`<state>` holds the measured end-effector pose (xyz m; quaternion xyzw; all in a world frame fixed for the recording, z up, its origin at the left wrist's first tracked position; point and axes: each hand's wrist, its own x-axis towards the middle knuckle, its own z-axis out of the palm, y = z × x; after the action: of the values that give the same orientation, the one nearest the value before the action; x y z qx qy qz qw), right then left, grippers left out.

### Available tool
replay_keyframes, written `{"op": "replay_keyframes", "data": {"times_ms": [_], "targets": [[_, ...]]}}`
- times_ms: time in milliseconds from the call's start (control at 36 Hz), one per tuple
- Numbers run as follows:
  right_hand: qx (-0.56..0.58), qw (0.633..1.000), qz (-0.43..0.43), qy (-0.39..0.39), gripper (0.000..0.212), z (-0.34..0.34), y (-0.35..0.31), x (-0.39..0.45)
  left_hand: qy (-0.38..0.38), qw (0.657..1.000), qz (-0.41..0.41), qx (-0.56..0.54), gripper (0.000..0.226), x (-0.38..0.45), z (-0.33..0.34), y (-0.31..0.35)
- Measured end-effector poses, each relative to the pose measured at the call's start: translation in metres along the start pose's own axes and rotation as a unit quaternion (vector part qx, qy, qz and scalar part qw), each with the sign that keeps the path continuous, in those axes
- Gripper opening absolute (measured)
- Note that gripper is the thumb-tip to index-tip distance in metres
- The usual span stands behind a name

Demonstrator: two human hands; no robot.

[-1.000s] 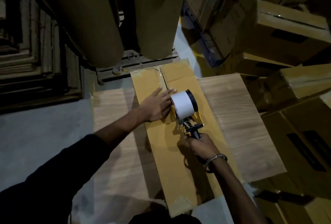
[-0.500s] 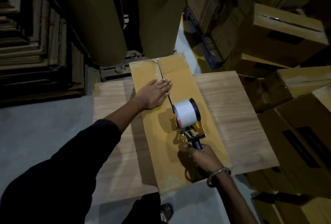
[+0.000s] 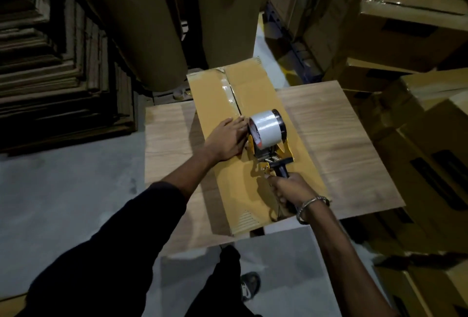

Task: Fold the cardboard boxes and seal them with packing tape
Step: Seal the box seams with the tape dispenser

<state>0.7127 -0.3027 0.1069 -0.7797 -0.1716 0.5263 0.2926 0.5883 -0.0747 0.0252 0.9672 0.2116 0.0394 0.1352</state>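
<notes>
- The near part of the seam on the cardboard box (image 3: pixel 255 164) looks still bare: I see no shiny strip between the dispenser and the near edge. I judge that about half of this seam is left to seal.
- The box lies flat along the middle of the wooden worktop (image 3: pixel 336 139), with its near end over the worktop's near edge and its far end past the far edge.
- The right hand (image 3: pixel 291 190) is closed around the black handle of the tape dispenser (image 3: pixel 268 144), with the fingers curled tight. A metal bracelet (image 3: pixel 312 205) sits on its wrist.
- The dispenser stands on the seam around the middle of the box, with its white tape roll (image 3: pixel 266 129) on the far side of the handle. Whether the blade touches the cardboard I cannot tell.
- The left hand (image 3: pixel 228 139) lies flat on the left flap, fingers straight and together, just beside the roll. It holds nothing; it only presses the flap down.
- Beyond the roll, a glossy strip of packing tape (image 3: pixel 229 94) runs along the seam to the far end, so this part seems done.
- To the right, many boxes (image 3: pixel 410 25) are stacked; several show tape on top, so I judge them finished.
- To the far left, there are piles of flat cardboard (image 3: pixel 50 76), probably waiting to be folded.
</notes>
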Motion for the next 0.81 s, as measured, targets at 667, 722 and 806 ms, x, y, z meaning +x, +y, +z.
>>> {"op": "replay_keyframes", "data": {"times_ms": [667, 722, 806], "targets": [[0.046, 0.998, 0.037, -0.009, 0.019, -0.009, 0.070, -0.039, 0.007, 0.998, 0.033, -0.045, 0.049, -0.048, 0.017, 0.053], [0.048, 0.998, 0.033, -0.009, 0.020, -0.009, 0.069, -0.042, 0.006, 0.998, 0.032, -0.054, 0.048, -0.044, 0.014, 0.051], [0.029, 0.999, 0.035, 0.001, 0.026, -0.011, 0.077, -0.055, 0.004, 0.999, 0.033, -0.038, 0.049, -0.045, 0.018, 0.047]]}}
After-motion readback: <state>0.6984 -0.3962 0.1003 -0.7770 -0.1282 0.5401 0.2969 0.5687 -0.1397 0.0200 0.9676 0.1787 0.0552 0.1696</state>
